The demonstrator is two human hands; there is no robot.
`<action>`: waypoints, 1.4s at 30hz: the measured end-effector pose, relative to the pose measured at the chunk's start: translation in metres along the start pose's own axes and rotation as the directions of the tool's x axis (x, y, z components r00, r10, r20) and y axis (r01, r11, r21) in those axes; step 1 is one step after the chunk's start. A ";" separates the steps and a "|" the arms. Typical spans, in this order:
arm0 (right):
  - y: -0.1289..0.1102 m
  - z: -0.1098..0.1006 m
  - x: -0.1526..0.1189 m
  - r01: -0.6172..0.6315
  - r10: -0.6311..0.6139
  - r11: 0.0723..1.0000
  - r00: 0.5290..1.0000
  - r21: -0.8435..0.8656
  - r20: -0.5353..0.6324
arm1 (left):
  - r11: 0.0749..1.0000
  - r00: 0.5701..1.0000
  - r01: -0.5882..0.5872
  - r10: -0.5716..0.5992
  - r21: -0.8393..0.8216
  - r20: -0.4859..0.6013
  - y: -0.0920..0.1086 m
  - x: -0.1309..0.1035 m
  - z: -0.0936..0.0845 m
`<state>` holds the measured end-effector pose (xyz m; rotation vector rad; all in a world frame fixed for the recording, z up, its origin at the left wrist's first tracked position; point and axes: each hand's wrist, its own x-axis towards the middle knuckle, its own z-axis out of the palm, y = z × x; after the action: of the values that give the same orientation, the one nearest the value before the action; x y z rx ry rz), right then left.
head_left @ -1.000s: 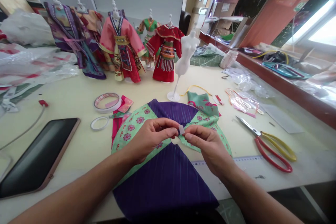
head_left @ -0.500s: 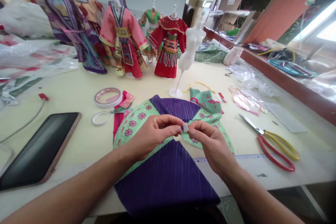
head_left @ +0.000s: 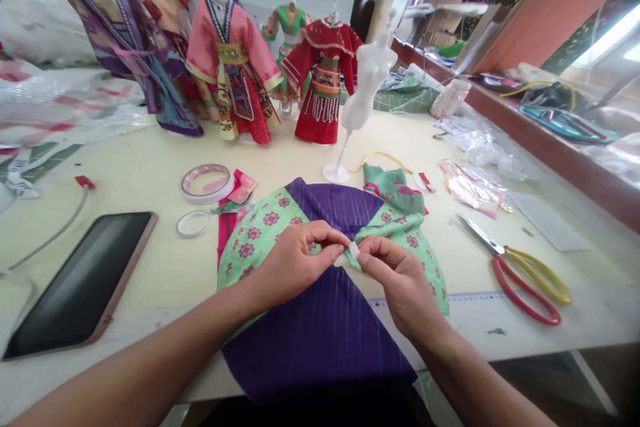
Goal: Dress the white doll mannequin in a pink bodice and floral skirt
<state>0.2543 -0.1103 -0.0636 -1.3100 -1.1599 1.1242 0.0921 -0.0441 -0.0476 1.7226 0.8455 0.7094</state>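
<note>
Between my two hands is a small white strip [head_left: 354, 249], perhaps tape. My right hand [head_left: 400, 273] pinches its right end between thumb and forefinger. My left hand [head_left: 305, 257] is closed in a pinch at the strip's left side, close to the inner edge of the skirt cloth; whether it grips strip or cloth is too small to tell. The round skirt piece [head_left: 320, 333] has purple striped panels and green panels with pink flowers. It lies spread beneath both hands, its front panel hanging over the table's near edge.
Two tape rolls [head_left: 207, 195] and a phone [head_left: 83, 283] lie at left. Red-and-yellow-handled scissors [head_left: 510, 267] and a ruler [head_left: 465, 298] are at right. Behind stand a bare white mannequin [head_left: 367, 80] and several dressed ones, including a red dress [head_left: 323, 80].
The white strip now shows tilted and longer between my fingertips. My right hand has shifted slightly down. The camera view has moved a little.
</note>
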 end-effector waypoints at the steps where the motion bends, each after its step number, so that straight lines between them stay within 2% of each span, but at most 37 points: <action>1: 0.000 -0.001 -0.002 0.003 -0.003 0.999 1.000 -0.036 -0.007 | 0.998 1.000 -0.011 0.012 0.065 -0.017 0.000 0.000 0.000; 6: 0.000 -0.005 -0.021 -0.019 0.003 0.986 0.996 -0.167 -0.094 | 0.978 0.997 0.029 -0.013 0.207 -0.078 -0.008 0.003 -0.001; 9: 0.003 -0.009 -0.030 -0.131 0.121 0.969 0.991 -0.209 -0.060 | 0.962 0.998 -0.044 0.031 0.270 0.050 -0.012 0.003 -0.002; 13: 0.007 -0.013 -0.029 -0.247 0.268 0.934 0.962 -0.257 0.051 | 0.884 0.960 -0.203 0.096 0.422 0.261 -0.014 0.001 -0.002; 18: 0.006 -0.013 -0.017 -0.410 0.444 0.894 0.868 -0.180 0.224 | 0.737 0.929 -0.298 0.078 0.607 0.361 -0.019 0.000 -0.002; 22: 0.005 -0.013 -0.010 -0.532 0.538 0.839 0.779 -0.114 0.323 | 0.736 0.924 -0.287 0.043 0.613 0.381 -0.023 0.002 -0.003; 30: 0.003 -0.020 0.000 -0.613 0.599 0.784 0.702 -0.101 0.386 | 0.755 0.924 -0.266 0.024 0.599 0.381 -0.028 0.005 -0.003; 42: 0.006 -0.021 0.006 -0.651 0.618 0.755 0.666 -0.078 0.417 | 0.743 0.920 -0.270 0.010 0.612 0.393 -0.029 0.006 -0.003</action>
<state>0.2766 -0.1063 -0.0689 -1.5046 -0.9403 2.0383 0.0874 -0.0319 -0.0745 2.4871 0.7412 0.1459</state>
